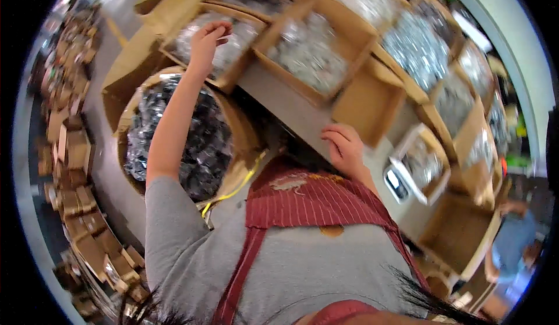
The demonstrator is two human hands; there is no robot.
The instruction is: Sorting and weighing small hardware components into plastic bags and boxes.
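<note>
My left hand (209, 44) is stretched far forward over a cardboard box of clear plastic pieces (240, 48). Its fingers are closed, and a small thin white piece (223, 37) shows between them. Under my left forearm stands a large round cardboard container (241, 128) filled with dark, shiny plastic pieces (201, 141). My right hand (345, 146) is near my waist at the table's near edge, its fingers curled in; what they hold, if anything, is hidden. Just beyond it lies an open cardboard box (368, 101) with a bare brown bottom.
Another box of clear pieces (308, 51) sits mid-table, with a box of silvery pieces (416, 48) to its right. A scale-like device with a small display (397, 182) stands by a white-rimmed box (434, 191). Cardboard boxes (75, 144) line the left. Another person (515, 240) is far right.
</note>
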